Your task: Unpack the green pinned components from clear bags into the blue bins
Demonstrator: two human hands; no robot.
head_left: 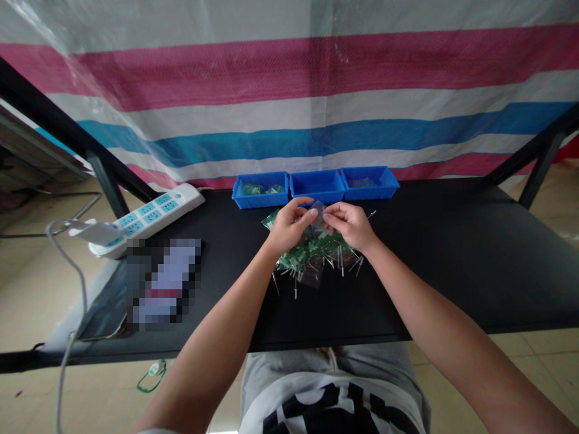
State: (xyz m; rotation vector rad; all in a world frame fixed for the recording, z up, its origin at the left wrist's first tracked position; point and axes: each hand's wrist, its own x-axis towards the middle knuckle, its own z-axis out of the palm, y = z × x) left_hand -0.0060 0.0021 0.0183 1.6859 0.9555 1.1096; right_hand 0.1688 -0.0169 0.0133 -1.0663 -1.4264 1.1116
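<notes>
Between my two hands is a small clear plastic bag (318,208), pinched on its left side by my left hand (292,224) and on its right side by my right hand (349,223). What the bag contains is too small to make out. Below the hands lies a pile of green plastic pieces (312,250) mixed with thin silvery pins (341,262), which look like rivets or screws. Another clear bag (312,274) lies at the near side of the pile. My hands hide part of the heap.
Three blue bins stand in a row behind the pile: the left bin (260,202) holds green pieces in bags, the right bin (371,193) some clear bags. A white power strip (149,220) with a plugged-in charger (94,234) and a blurred-out object (167,280) are at left.
</notes>
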